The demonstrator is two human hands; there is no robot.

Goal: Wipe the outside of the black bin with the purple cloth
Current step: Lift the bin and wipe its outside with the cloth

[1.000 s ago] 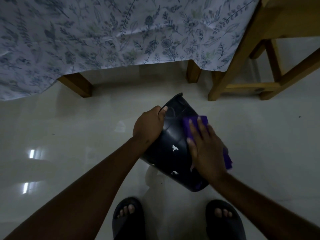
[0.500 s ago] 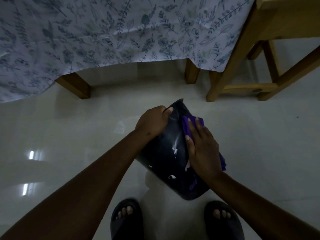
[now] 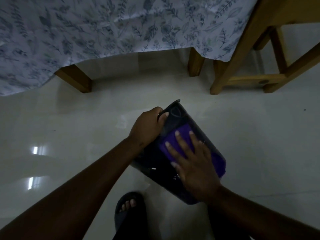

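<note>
While the black bin (image 3: 174,118) is held tilted above the pale floor (image 3: 69,135), its long axis runs from the rim, far and upper left, to the base, near and lower right by the person's feet. Left hand (image 3: 147,125): curled shut around the rim edge, steadying. Right hand (image 3: 192,158): fingers spread flat, pressing the purple cloth (image 3: 183,134) against the upturned side wall. Cloth: covers the middle of the wall, under and just beyond the fingertips. Uncovered wall lies ahead of the fingers toward the rim; a stroke along the axis likely suits. Underside: hidden.
</note>
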